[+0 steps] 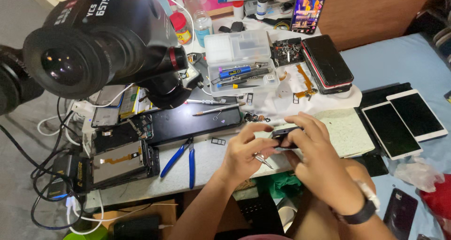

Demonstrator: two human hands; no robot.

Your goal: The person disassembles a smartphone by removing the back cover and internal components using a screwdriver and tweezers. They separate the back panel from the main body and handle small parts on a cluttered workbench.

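Note:
Both my hands meet above the front edge of the white workbench [206,160]. My right hand [315,155] grips a small dark phone part [283,133] from above and from the right. My left hand [244,150] touches the part's left end with thumb and fingers, and it also holds metal tweezers [262,160] tucked under the palm, tips pointing down and to the right. A black band sits on my right wrist.
A black microscope [101,38] looms at upper left. On the bench lie blue-handled pliers [181,156], a black mat [188,120], opened phones [120,161], a clear tool box [242,64], stacked phones [327,61] and white-framed screens [404,122]. Cables hang at left.

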